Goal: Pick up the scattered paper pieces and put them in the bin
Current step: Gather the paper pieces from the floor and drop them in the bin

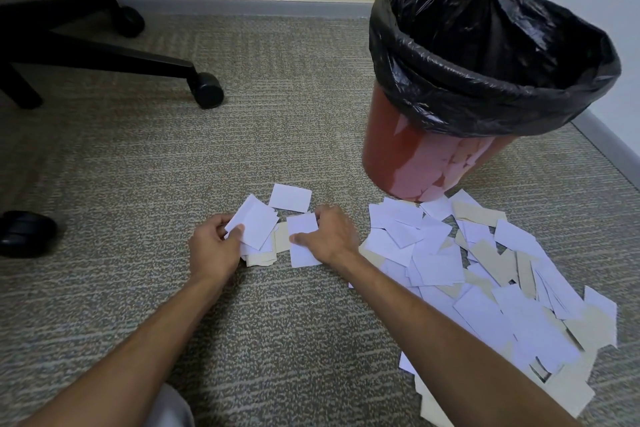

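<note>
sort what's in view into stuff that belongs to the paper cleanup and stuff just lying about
Job: left hand holding a paper stack; right hand on a white piece; scattered pile; bin.
Lying about: chair base; black shoe.

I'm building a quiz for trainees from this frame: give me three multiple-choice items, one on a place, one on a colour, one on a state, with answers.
1. Where does the biggest spread of paper pieces lie?
A. inside the bin
B. on the carpet before and to the right of the bin
C. under the chair

2. What colour is the liner in the bin?
A. white
B. blue
C. black

3. What is the left hand doing?
A. holding a bunch of paper pieces
B. lying flat on the carpet
C. gripping the bin's rim

Answers: B, the pile fans out over the carpet by the bin's base; C, black plastic folds over the red bin's rim; A, its thumb and fingers pinch the white pieces.
</note>
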Demonstrator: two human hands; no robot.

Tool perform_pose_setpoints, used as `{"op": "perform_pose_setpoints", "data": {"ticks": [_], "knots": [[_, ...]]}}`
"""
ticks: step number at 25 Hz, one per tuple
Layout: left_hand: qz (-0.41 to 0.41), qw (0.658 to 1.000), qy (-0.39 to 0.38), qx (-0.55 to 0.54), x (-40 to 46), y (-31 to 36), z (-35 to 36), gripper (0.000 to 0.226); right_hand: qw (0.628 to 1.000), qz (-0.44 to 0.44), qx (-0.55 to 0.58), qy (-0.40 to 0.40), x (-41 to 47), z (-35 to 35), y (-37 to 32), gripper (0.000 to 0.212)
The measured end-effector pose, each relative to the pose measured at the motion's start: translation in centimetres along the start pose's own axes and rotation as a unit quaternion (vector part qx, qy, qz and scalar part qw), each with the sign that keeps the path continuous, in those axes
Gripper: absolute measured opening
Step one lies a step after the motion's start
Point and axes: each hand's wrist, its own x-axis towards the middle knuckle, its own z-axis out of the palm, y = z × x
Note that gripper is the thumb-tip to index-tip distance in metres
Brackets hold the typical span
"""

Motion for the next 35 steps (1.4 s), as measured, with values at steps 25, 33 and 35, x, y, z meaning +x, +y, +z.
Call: {"op": "perform_pose_setpoints", "data": {"ticks": [25,33,35], "knots": [[0.292,0.946,0.019,-0.139,-1.6,33.4,4.7,0.023,0.895,-0.118,0.134,0.410,-3.0,-32.0,-2.3,0.030],[0.338,0.940,-0.056,-0.005,-0.8,33.0,6.0,0.051,0.854,-0.151,0.200,0.456,-3.2,-31.3,-0.7,0.033],[0.349,0.937,-0.011,-0.020,0.0,29.7,4.9,0.054,0.827,-0.223,0.212,0.470,-5.4,-29.0,0.1,0.013]]}}
